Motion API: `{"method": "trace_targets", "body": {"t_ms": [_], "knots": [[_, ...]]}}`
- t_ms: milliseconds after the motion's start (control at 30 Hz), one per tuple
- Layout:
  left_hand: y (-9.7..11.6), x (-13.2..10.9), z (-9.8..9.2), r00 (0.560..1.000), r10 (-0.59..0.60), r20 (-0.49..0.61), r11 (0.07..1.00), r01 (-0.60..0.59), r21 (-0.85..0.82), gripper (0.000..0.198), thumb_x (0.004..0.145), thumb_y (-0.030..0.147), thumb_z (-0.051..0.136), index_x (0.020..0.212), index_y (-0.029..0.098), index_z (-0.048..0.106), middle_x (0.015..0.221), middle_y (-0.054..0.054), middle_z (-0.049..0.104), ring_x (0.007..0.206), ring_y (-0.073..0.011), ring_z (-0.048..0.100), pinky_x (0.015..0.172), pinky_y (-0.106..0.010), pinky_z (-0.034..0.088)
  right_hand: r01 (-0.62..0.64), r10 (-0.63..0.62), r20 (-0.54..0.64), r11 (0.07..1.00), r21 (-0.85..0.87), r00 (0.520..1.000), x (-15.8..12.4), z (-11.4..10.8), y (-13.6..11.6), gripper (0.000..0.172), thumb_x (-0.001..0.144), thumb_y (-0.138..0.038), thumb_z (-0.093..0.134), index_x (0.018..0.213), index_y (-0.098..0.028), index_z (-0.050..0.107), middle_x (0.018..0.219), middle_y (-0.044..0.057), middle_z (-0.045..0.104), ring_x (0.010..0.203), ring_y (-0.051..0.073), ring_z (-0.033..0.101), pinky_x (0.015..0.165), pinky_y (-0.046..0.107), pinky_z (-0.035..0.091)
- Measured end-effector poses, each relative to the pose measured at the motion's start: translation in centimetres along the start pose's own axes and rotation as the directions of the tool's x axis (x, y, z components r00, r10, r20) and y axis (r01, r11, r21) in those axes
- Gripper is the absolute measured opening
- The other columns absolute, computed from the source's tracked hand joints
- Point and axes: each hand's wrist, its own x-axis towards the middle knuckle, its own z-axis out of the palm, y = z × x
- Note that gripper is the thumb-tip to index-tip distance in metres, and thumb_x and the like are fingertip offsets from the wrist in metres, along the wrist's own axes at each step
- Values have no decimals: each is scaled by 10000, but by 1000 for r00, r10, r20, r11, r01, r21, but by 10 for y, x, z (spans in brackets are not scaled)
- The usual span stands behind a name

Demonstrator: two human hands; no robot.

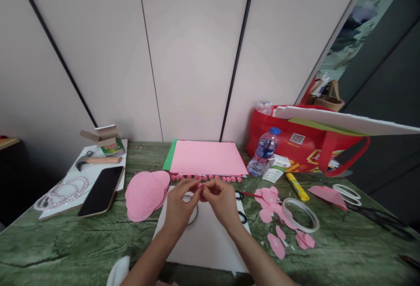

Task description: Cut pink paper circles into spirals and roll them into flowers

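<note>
My left hand (180, 203) and my right hand (221, 200) meet over a white sheet (203, 248), fingertips pinched together. Between them is a small pink paper piece (200, 185), mostly covered by the fingers; it looks like a small rolled paper flower. Just beyond the fingers runs a row of several small pink rolled paper flowers (229, 179), along the edge of a stack of pink paper (208, 157). A ring-shaped tape roll (197, 215) shows partly behind my left hand. Dark handle loops (242, 217), perhaps of scissors, lie beside my right hand.
Pink paper circles (144, 195) are piled at left, near a phone (101, 192), a hammer (103, 160) and beads (74, 189). To the right lie pink scraps (276, 245), white tape (315, 225), a glue stick (298, 186), a bottle (265, 150) and a red bag (282, 135).
</note>
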Motion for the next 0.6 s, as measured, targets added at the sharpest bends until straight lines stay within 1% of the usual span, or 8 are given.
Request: {"method": "trace_targets", "body": {"t_ms": [67,133,200,300,367,433,533,600], "knots": [[-2,0,1,1000,14,9,1000,-14,-12,206,705,188,578,893,196,662,860,-46,629,723,-145,596,672,-261,498,-12,11,16,999,37,1000,0,0,0,97,642,-236,588,634,-140,593,551,14,621,495,154,590,500,271,499],[-4,-1,1,1000,-15,0,999,15,-40,229,702,177,573,919,187,645,871,-46,626,726,-139,598,675,-262,502,11,-12,22,1000,14,1000,-2,1,-2,93,653,-229,578,632,-140,595,548,12,618,497,149,584,505,266,494],[-4,-1,2,995,-97,3,991,96,-93,240,693,177,579,927,174,634,876,-49,631,743,-144,602,686,-262,502,73,-73,2,995,-64,997,-5,2,-3,74,664,-203,565,644,-144,604,575,14,626,526,146,586,527,259,488],[-1,-1,3,971,-239,29,955,241,-172,210,692,201,582,892,155,629,846,-54,647,765,-156,609,705,-265,495,180,-193,-37,957,-227,980,-10,4,-5,81,671,-167,546,664,-158,626,612,14,634,566,145,583,563,255,478],[0,-1,3,954,-298,29,934,298,-198,197,701,222,575,877,147,623,825,-54,652,779,-161,610,728,-271,487,207,-228,-38,933,-293,973,-11,5,-6,95,671,-157,540,668,-163,635,614,15,633,572,147,581,570,259,474],[0,-1,4,947,-320,31,927,319,-199,220,701,230,572,899,142,611,820,-54,646,793,-164,608,734,-275,484,179,-197,-39,944,-276,980,-11,5,-5,92,671,-158,539,669,-160,632,618,18,637,574,152,586,574,266,477],[-1,0,6,944,-322,75,923,331,-198,292,676,217,589,956,135,586,837,-59,636,783,-169,607,692,-276,497,71,-75,-30,989,-129,997,-7,5,-1,84,675,-186,546,675,-145,618,633,32,648,575,165,603,566,279,494],[-1,1,6,939,-332,91,914,344,-217,320,666,215,595,975,134,574,851,-65,637,770,-170,612,670,-276,503,10,-10,-8,999,-42,1000,-5,4,1,97,675,-210,552,681,-135,612,630,39,649,560,171,606,545,286,500]]}}
